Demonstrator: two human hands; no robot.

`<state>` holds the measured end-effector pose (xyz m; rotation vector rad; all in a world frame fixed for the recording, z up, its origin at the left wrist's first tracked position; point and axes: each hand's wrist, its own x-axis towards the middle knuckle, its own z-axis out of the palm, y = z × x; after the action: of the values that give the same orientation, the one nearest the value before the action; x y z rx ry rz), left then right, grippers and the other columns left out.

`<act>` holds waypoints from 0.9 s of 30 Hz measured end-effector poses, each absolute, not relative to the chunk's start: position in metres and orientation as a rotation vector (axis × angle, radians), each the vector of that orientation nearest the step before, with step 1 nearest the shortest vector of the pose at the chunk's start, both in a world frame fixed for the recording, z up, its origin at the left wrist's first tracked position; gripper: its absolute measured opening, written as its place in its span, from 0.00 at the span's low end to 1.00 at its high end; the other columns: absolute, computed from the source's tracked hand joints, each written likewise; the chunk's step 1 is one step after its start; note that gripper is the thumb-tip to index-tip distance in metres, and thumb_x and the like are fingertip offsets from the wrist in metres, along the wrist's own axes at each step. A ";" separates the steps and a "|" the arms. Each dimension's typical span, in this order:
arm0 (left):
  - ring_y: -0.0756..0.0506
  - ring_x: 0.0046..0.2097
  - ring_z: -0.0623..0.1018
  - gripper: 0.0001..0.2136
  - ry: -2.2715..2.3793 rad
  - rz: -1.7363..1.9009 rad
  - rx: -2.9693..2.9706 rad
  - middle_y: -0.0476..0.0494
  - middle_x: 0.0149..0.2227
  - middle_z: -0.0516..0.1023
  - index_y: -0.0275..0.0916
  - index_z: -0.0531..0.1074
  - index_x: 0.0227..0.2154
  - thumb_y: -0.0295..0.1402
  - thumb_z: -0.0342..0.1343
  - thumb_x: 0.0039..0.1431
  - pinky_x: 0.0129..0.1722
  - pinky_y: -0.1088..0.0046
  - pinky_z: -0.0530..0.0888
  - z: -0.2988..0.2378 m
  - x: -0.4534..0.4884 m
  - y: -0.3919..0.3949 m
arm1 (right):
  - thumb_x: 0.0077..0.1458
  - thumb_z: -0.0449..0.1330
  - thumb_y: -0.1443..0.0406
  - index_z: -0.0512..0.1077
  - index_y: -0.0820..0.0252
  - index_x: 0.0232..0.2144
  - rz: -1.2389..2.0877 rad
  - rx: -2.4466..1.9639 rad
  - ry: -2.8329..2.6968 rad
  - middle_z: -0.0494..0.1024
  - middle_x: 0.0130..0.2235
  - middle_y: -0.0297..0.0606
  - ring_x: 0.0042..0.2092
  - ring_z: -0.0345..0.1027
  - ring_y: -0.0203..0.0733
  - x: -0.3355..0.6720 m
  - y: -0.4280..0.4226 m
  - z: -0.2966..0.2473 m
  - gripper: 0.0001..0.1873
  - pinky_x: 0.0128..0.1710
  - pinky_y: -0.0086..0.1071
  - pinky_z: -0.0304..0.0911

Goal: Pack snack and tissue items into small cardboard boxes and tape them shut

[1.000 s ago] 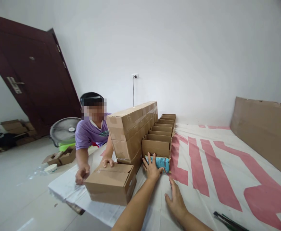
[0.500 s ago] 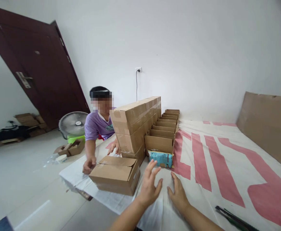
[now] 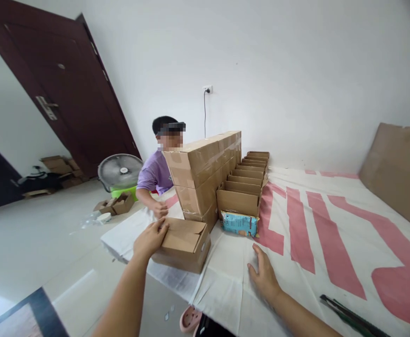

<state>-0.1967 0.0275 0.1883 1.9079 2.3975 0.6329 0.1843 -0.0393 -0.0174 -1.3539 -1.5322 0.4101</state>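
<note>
one hand (image 3: 150, 238), the left, touches a cardboard box (image 3: 183, 244).

Plain white wall (image 3: 296, 70) with socket (image 3: 208, 89), dark red door (image 3: 71, 84), glossy pale floor (image 3: 57, 229).

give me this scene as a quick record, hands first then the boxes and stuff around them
left hand: on the left edge of the near carton
right hand: open, holding nothing
blue packet: before the open boxes
taped stack: left of the open boxes
co-worker's hand: beyond the near carton
dark tool: on the cloth, lower right
</note>
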 end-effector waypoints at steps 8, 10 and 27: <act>0.34 0.55 0.78 0.24 2.184 0.487 2.038 0.39 0.57 0.77 0.43 0.71 0.58 0.47 0.45 0.64 0.51 0.59 0.73 0.180 -0.147 0.007 | 0.55 0.59 0.53 0.69 0.58 0.54 0.642 -1.297 -1.330 0.73 0.57 0.48 0.60 0.65 0.53 0.186 -0.040 -0.006 0.27 0.64 0.52 0.56; 0.34 0.53 0.78 0.23 2.111 0.495 2.078 0.39 0.56 0.78 0.44 0.71 0.58 0.44 0.44 0.65 0.49 0.59 0.73 0.179 -0.125 -0.003 | 0.55 0.58 0.49 0.69 0.58 0.53 0.681 -1.308 -1.279 0.74 0.57 0.50 0.59 0.66 0.54 0.188 -0.038 -0.002 0.28 0.62 0.52 0.58; 0.41 0.63 0.70 0.25 1.336 0.892 1.864 0.43 0.62 0.72 0.38 0.71 0.57 0.29 0.45 0.57 0.65 0.60 0.65 0.130 -0.037 -0.029 | 0.47 0.61 0.44 0.79 0.56 0.37 0.877 -1.631 -1.364 0.83 0.42 0.47 0.46 0.75 0.56 0.319 -0.109 0.087 0.25 0.45 0.46 0.69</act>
<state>-0.0375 -0.0290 0.1299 1.8636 1.3361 0.8923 0.3185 -0.1088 0.0874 -1.6313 -1.3636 0.8769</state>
